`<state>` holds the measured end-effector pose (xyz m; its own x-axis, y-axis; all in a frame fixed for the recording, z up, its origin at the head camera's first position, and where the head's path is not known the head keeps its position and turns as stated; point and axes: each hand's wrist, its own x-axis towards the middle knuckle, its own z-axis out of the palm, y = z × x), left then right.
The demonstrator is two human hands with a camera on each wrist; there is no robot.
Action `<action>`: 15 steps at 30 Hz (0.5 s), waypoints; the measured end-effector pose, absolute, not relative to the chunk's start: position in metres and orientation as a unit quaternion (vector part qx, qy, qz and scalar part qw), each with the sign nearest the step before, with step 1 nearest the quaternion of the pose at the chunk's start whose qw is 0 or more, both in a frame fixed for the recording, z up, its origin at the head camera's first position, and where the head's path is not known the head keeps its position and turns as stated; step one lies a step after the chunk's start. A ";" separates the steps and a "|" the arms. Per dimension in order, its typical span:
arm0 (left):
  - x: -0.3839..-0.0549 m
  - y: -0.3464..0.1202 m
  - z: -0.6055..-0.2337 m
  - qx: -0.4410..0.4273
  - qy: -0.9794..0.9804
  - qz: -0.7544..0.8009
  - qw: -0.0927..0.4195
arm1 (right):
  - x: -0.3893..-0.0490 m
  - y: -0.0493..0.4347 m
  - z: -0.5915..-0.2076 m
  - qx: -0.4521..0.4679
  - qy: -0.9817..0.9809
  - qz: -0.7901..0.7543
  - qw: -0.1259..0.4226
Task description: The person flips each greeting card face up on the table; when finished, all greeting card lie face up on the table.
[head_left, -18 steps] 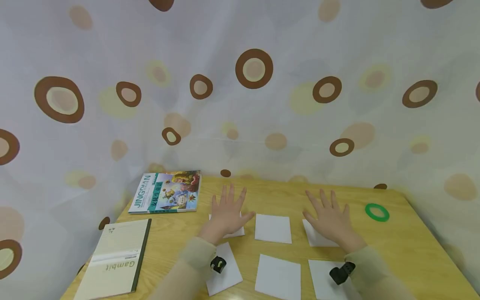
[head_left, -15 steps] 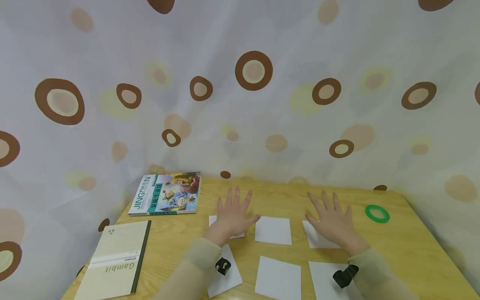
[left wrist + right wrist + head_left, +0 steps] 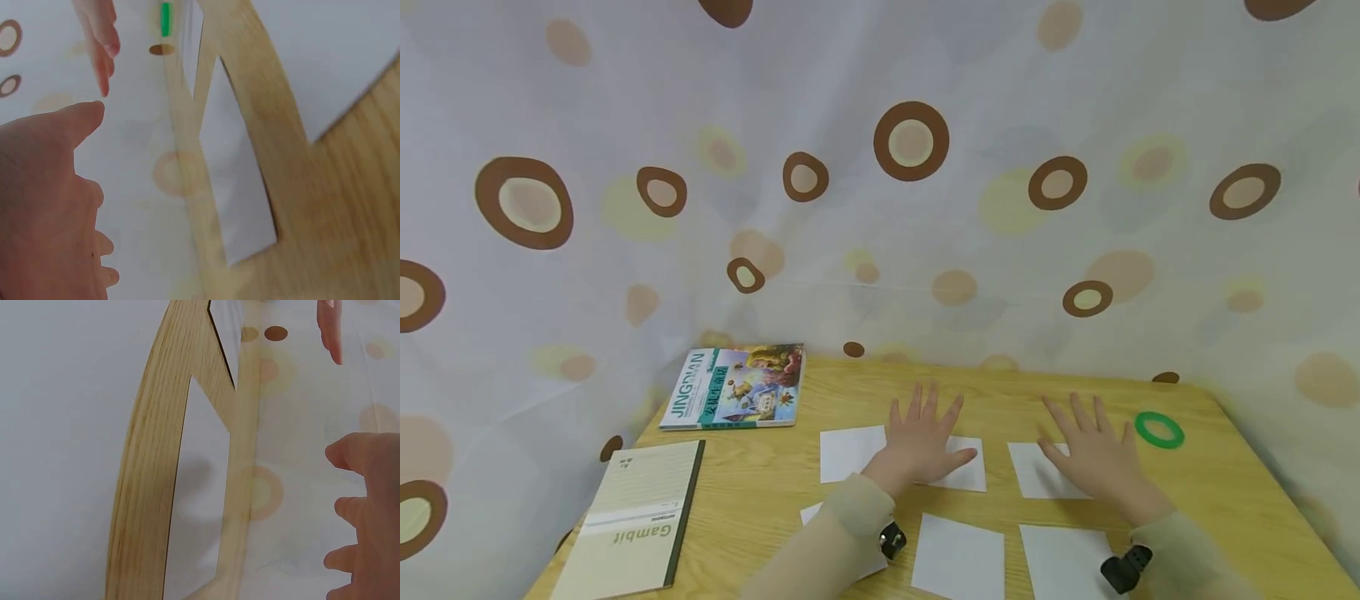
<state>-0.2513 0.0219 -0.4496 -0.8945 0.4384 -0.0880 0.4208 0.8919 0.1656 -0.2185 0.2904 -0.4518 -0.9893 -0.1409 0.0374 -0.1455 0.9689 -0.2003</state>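
Note:
Both hands hang over the table, palms down with the fingers spread, and hold nothing. My left hand overlaps the back middle sheet of white paper in the head view. To its left lies another white sheet. My right hand hovers by the back right sheet, a shadow falling on the paper. Nearer me lie the front middle sheet and the front right sheet; a front left sheet is partly hidden by the left sleeve. Space shows between my left hand and the paper.
A green ring lies on the wooden table beyond my right hand. At the left are a colourful book and a notebook. A spotted curtain stands behind the table and along its sides.
My left hand has moved right, from over the back left sheet to the back middle one. My right hand has shifted slightly right. The papers stay where they were.

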 end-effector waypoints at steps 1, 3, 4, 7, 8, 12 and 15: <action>-0.250 0.027 -0.450 0.223 0.971 0.066 0.063 | -0.218 0.293 -0.453 0.071 -0.992 0.101 0.011; -0.247 0.036 -0.453 0.227 0.970 0.054 0.065 | -0.216 0.299 -0.454 0.071 -0.992 0.102 0.009; -0.245 0.041 -0.454 0.231 0.970 0.049 0.064 | -0.216 0.302 -0.455 0.071 -0.992 0.102 0.007; -0.241 0.054 -0.456 0.242 0.968 0.034 0.060 | -0.214 0.308 -0.457 0.075 -0.992 0.099 0.006; -0.240 0.058 -0.458 0.246 0.967 0.030 0.059 | -0.213 0.310 -0.457 0.078 -0.992 0.095 0.007; -0.238 0.075 -0.462 0.261 0.963 0.022 0.059 | -0.211 0.317 -0.461 0.087 -0.993 0.074 0.010; -0.240 0.087 -0.469 0.268 0.961 0.021 0.066 | -0.208 0.324 -0.462 0.090 -0.994 0.067 0.010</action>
